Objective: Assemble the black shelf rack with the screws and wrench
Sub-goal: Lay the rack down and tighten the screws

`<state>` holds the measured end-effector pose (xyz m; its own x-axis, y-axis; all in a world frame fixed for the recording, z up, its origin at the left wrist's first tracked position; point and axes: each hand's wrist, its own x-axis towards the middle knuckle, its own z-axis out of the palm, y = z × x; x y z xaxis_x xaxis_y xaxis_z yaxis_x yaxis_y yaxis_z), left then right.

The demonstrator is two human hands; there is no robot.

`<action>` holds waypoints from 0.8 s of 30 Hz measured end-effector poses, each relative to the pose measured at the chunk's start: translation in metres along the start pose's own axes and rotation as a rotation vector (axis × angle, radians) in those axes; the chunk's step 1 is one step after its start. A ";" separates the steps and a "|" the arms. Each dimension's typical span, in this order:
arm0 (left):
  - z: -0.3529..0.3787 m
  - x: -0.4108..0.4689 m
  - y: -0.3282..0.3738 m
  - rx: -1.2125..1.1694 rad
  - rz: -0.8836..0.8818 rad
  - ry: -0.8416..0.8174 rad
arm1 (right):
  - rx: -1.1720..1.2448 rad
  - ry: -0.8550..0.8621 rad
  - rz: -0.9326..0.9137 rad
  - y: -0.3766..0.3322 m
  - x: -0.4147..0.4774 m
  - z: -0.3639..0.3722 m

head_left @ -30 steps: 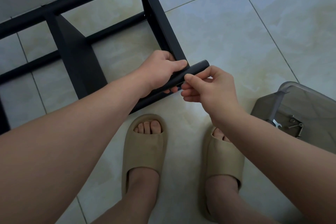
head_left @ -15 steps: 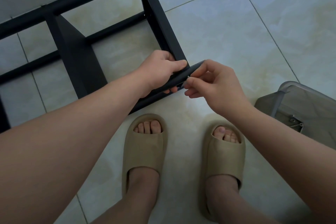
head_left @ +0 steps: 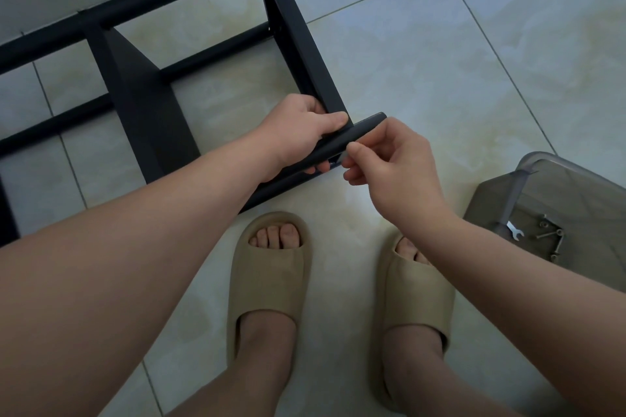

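The black shelf rack [head_left: 145, 105] lies on the tiled floor, its bars running left to right and a side panel [head_left: 298, 34] reaching toward me. My left hand [head_left: 301, 127] grips a black tube [head_left: 355, 132] at the rack's near right corner. My right hand [head_left: 389, 162] sits just right of it, thumb and forefinger pinched together at the tube's underside; what they pinch is hidden. A small silver wrench [head_left: 515, 230] and several screws [head_left: 550, 230] lie in a grey tray [head_left: 572, 186] at the right.
My two feet in beige slides [head_left: 271, 281] stand on the pale floor tiles [head_left: 440, 44] just below the hands. The grey tray sits on the floor right of my right foot.
My right hand has dropped slightly from over the tube's end to its underside, uncovering the end. The left hand keeps its grip. The view shifted, showing more of the tray.
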<state>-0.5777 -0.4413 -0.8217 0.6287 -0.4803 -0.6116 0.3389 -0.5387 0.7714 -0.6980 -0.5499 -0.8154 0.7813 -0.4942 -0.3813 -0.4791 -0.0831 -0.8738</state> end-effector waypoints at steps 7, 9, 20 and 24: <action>0.000 0.001 -0.001 0.000 0.005 -0.002 | -0.501 -0.046 -0.356 -0.002 0.004 -0.009; -0.001 0.002 -0.002 -0.003 0.005 -0.006 | -0.398 -0.036 -0.235 -0.003 0.004 -0.007; 0.000 -0.001 0.001 0.002 0.004 -0.001 | 0.212 -0.028 0.156 -0.008 0.002 -0.002; -0.001 0.000 -0.001 -0.009 0.007 -0.005 | -0.116 -0.068 0.010 -0.008 0.008 -0.007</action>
<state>-0.5767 -0.4403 -0.8222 0.6275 -0.4873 -0.6073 0.3410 -0.5291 0.7770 -0.6911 -0.5594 -0.8087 0.7994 -0.4361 -0.4131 -0.5272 -0.1796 -0.8305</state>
